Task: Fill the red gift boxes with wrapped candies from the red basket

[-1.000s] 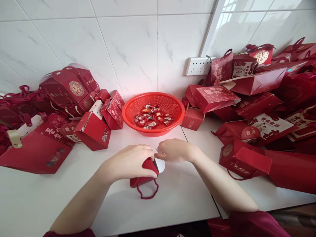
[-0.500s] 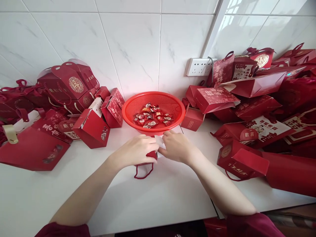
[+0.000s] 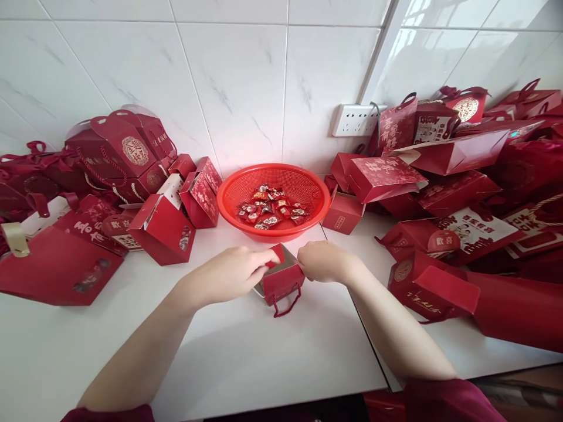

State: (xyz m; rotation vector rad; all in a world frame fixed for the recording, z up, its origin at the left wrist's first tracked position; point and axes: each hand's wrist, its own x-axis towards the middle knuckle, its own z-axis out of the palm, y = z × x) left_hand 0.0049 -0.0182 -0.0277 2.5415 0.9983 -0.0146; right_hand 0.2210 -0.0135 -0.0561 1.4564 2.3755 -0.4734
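Observation:
A small red gift box [image 3: 285, 282] with a dark red cord handle stands on the white table between my hands. Its top is open and shows a pale inside; the handle hangs over the near side. From the left, my left hand [image 3: 231, 271] pinches a red flap at the box's rim, thumb below the fingers. At the right rim my right hand [image 3: 324, 262] is closed on the box's edge, its fingertips partly hidden. Just behind the box sits a red plastic basket [image 3: 229, 212] holding several wrapped candies [image 3: 268, 205].
Red gift boxes [image 3: 165, 225] are grouped along the left. More boxes and bags [image 3: 440, 293] lie piled on the right. A white power strip [image 3: 356, 120] is fixed to the tiled wall [image 3: 237, 76]. A dark seam [image 3: 367, 331] crosses the table on the right.
The box has gone from mostly covered by my hands to upright with its top spread open. My hands have moved apart to its two sides, and the handle has shifted right.

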